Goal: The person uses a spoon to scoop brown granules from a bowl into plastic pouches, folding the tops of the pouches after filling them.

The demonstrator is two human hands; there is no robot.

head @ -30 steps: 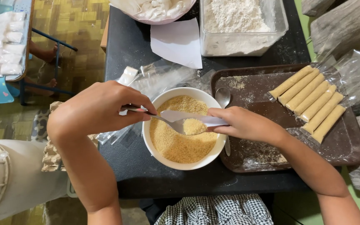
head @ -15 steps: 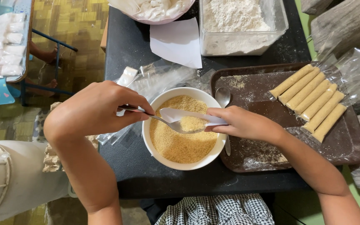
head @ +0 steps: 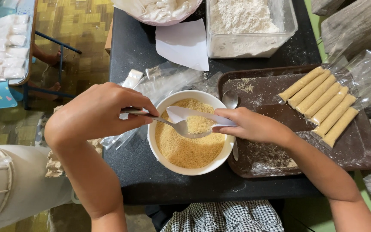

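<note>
So your left hand (head: pixel 97 115) is closing its fingers around the handle of a metal spoon (head: pixel 174 124), and the spoon is running left to right, slightly downhill, with its bowl sitting over the middle of the white bowl (head: pixel 162 148). Your right hand (head: pixel 247 126) is pinching a thin clear plastic sleeve (head: pixel 194 115) at its right end, and the sleeve is lying almost level across the bowl with its open mouth pointing left, right above the spoon's heaped tip. Both hands are hovering on either side of the bowl, which is sitting on the black table (head: pixel 138 47) and holding fine, sandy golden crumbs (head: pixel 185 150). Just to the right, a brown tray (head: pixel 357 150) is carrying a row of filled sticks (head: pixel 318 105), all slanting the same diagonal way.
</note>
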